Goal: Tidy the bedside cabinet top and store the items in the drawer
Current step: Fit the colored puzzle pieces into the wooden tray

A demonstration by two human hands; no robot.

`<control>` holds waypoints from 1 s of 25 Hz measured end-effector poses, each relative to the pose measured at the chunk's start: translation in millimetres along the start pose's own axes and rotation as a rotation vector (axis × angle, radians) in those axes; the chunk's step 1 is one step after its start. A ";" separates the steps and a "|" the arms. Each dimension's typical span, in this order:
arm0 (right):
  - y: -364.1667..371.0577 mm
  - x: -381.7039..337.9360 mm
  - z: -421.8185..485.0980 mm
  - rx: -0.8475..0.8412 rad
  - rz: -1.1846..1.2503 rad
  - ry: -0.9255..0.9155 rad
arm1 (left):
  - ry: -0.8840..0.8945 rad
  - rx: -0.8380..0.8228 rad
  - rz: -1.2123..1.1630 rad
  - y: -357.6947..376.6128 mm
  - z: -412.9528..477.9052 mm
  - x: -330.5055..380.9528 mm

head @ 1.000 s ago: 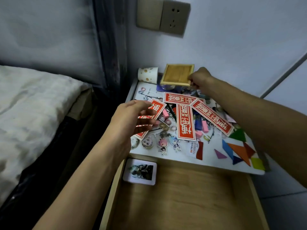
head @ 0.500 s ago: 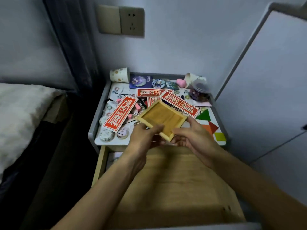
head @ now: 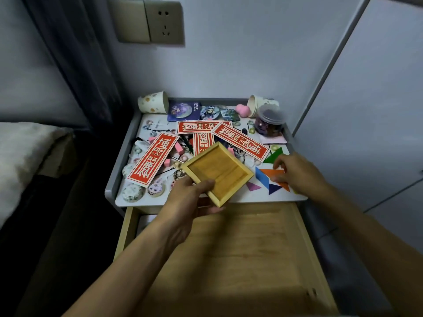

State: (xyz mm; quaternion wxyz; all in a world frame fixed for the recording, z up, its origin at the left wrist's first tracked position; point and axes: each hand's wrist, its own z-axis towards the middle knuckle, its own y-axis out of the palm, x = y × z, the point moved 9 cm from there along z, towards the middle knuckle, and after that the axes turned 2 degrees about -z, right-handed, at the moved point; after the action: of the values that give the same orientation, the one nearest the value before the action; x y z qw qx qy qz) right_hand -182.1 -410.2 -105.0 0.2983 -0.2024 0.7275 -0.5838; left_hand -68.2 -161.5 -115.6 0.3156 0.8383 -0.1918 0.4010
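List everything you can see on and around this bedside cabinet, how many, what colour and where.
wooden tray: one, light wood, held over the top's front edge
red stickers: four, red with white lettering, middle of the top
paper cups: two, white with dots, lying at the back corners
jar: one, clear with dark contents, back right
heart: one, pink, beside the right cup
puzzle pieces: several, mixed colours, front right
cabinet top: one, white with grey rim, centre of view
drawer: one, light wood, open below the top
socket: one, beige, wall above
left grip: bare hand, holds the tray
right grip: bare hand, on the orange puzzle piece
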 end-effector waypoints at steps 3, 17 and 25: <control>0.6 -4.3 1.3 -0.023 0.001 0.007 | -0.005 0.014 -0.008 -2.2 1.7 -0.2; -20.4 13.3 42.8 0.103 0.244 0.355 | 0.029 -0.011 -0.015 -0.8 -6.2 15.9; -20.4 -7.0 47.8 0.031 -0.089 0.394 | 0.041 -0.017 -0.032 -11.1 -14.4 21.9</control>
State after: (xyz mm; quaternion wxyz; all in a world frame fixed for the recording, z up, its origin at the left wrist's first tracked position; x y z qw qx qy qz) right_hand -146.0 -445.4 -90.6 0.1269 -0.1115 0.7529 -0.6361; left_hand -56.5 -145.1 -95.5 0.3331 0.8301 -0.1755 0.4113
